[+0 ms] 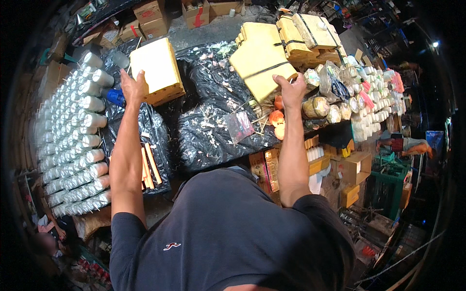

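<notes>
At the far left of the middle, my left hand (134, 88) is beside a thick pale-yellow block (153, 63). Its thumb lies against the block's left edge and its fingers are stretched apart. A blue object (115, 97) lies just left of that wrist. My right hand (292, 92) grips the near right corner of a pale-yellow slab (257, 60) with a dark band round it. The thumb rests on top, and the fingers are partly hidden at the edge. Crumpled black plastic sheeting (199, 133) spreads between both arms, strewn with scraps.
Rows of white cylinders (90, 140) line the left side. Orange sticks (151, 167) lie by my left forearm. More banded yellow slabs (315, 31) are stacked at the far right, near wrapped bundles (315, 107). Orange lumps (276, 118) sit beside my right forearm. Cardboard boxes (150, 17) stand beyond.
</notes>
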`<action>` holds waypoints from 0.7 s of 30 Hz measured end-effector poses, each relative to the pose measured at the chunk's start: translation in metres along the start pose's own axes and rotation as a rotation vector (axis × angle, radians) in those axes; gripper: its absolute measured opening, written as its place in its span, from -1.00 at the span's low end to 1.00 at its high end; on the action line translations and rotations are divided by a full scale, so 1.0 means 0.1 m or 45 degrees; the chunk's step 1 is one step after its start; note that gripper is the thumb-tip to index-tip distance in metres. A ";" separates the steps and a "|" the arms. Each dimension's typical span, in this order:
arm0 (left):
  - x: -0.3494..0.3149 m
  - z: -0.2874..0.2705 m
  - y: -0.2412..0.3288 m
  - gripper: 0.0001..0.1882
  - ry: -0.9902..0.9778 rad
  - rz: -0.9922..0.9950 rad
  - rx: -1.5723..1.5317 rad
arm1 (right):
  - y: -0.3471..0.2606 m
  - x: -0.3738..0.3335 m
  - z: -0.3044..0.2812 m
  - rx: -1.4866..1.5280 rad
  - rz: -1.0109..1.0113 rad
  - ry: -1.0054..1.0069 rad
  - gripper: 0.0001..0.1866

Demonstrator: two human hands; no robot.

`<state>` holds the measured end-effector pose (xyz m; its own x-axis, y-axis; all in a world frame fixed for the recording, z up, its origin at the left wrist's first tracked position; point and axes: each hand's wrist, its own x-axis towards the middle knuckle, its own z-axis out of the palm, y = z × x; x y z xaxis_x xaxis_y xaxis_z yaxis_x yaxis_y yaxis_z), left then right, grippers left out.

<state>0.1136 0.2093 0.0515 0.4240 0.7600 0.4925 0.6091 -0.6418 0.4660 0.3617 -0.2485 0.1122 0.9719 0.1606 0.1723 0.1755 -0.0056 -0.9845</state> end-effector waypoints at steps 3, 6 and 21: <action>-0.26 -0.37 0.94 -0.01 -0.120 0.416 -0.383 | -0.68 -0.25 -0.07 -0.613 -0.079 -0.394 -0.47; -0.82 -0.70 1.70 0.16 -0.611 1.006 -0.417 | -0.94 -0.48 0.24 -0.770 -0.395 -0.970 -0.36; -2.23 -0.78 0.39 -0.38 -1.201 -0.566 -1.606 | 0.59 -2.14 0.43 0.105 0.890 -0.972 -0.45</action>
<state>-0.0090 0.0068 0.0174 0.8987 0.3834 -0.2129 0.0875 0.3189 0.9437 0.1572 -0.2404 0.0161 0.4898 0.7299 -0.4769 -0.4282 -0.2751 -0.8608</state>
